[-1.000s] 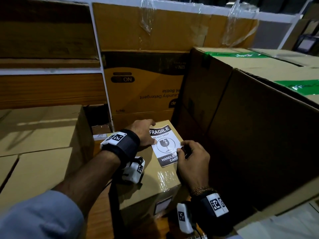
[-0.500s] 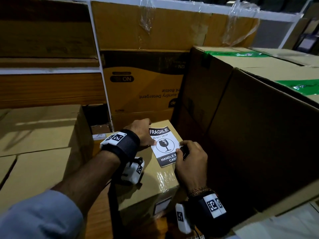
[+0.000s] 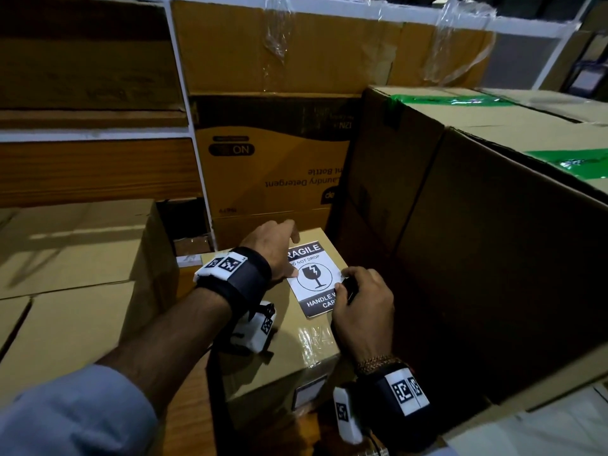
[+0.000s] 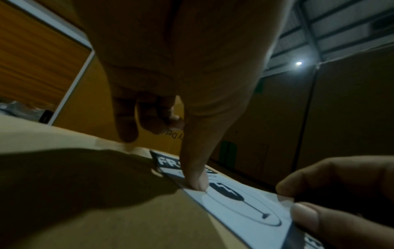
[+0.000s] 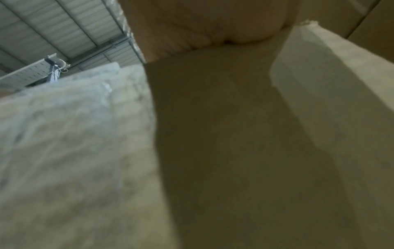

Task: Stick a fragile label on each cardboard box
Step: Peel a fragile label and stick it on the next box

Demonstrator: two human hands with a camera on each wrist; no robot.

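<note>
Since before, your left hand [image 3: 274,250] slid down, thumb pressing the fragile label [image 3: 314,278]; your right hand [image 3: 362,307] seemingly pinches its edge. Smooth it onto the small cardboard box [image 3: 296,350] next.

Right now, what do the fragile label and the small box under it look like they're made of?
Fragile label: thin printed paper, matte white with black print, lying flat; probably adhesive-backed. Small box: plain brown cardboard, matte, with glossy clear tape glinting along its top.

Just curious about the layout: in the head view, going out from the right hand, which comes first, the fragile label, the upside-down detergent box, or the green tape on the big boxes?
1. Fragile label, under the right hand.
2. Detergent box, behind, toward the left.
3. Green tape, far back on the right.
</note>
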